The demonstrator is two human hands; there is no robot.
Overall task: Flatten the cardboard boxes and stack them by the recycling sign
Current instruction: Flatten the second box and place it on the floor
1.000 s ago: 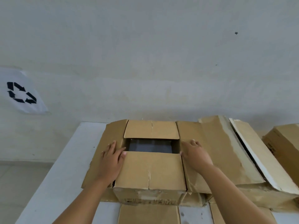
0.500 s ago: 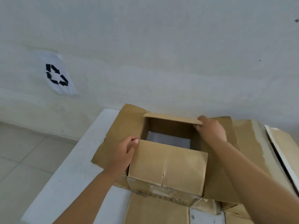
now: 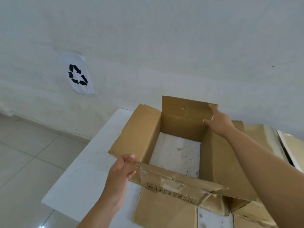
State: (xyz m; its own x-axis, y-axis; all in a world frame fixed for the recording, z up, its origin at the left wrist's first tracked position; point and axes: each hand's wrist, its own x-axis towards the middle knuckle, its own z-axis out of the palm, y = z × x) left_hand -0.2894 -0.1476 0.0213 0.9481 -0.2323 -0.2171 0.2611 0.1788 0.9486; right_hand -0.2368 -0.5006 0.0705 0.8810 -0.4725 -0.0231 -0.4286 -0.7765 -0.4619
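Head view, nearest first: a flat brown cardboard panel (image 3: 164, 209) lies on the white tabletop (image 3: 79, 176) at the near edge, seemingly a bottom flap of the box. Just above it, the left hand (image 3: 122, 170) pinches the near left corner of the open brown cardboard box (image 3: 143, 134), thumb on top and fingers curled beneath the torn near flap (image 3: 179, 178). That flap is folded outward and carries faint printing and ragged tape residue.

Through the box the speckled white tabletop shows, so the bottom is already open; the four walls stand upright as a tube. The left flap is splayed outward over the table. Farther on, the right hand (image 3: 217, 122) lies with straight fingers against the raised far flap (image 3: 185, 107), pushing it and holding nothing.

To the right, touching this box, lies more brown cardboard (image 3: 256, 134), partly cut off by the frame; whether it is fully flattened I cannot tell. A pale panel (image 3: 292, 148) shows at the right edge.

On the white wall beyond, to the left and well apart from the box, hangs the white paper sheet with the black recycling arrows (image 3: 78, 74). No stack is visible beneath it on the tiled floor (image 3: 24, 153).

Assessment: flaps opened, walls not yet collapsed; flattening is in hand, and stacking by the sign appears not yet begun.
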